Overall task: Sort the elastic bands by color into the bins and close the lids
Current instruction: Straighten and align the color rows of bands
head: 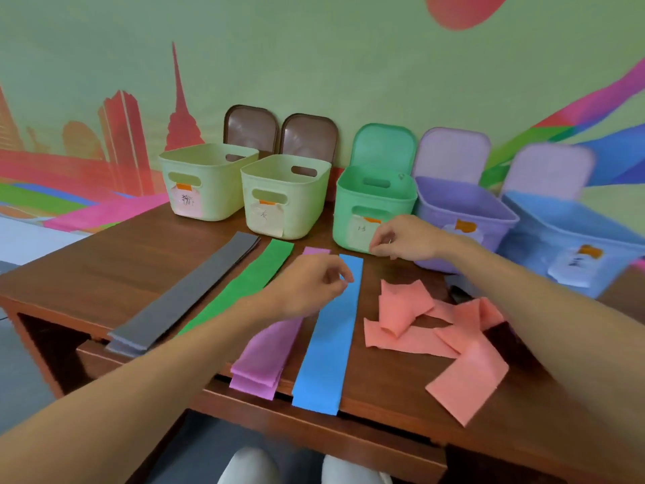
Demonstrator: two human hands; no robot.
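Flat elastic bands lie side by side on the brown table [104, 260]: a grey band [185, 295], a green band [244, 284], a pink-purple band [268, 351] and a blue band [331, 337]. A crumpled salmon band [450, 340] lies to their right. Along the wall stand two pale yellow bins [206, 179] [282, 193], a green bin [370, 204], a purple bin [464, 211] and a blue bin [572, 239], all with lids up. My left hand [307, 284] hovers over the purple and blue bands, fingers loosely curled, empty. My right hand [405, 237] hangs in front of the green bin, fingers pinched with nothing visible in them.
Each bin has a paper label taped on its front. Two brown lids [251, 127] [309, 134] lean against the painted wall behind the yellow bins. The table's front edge runs under my forearms, with my shoes [251, 466] below it.
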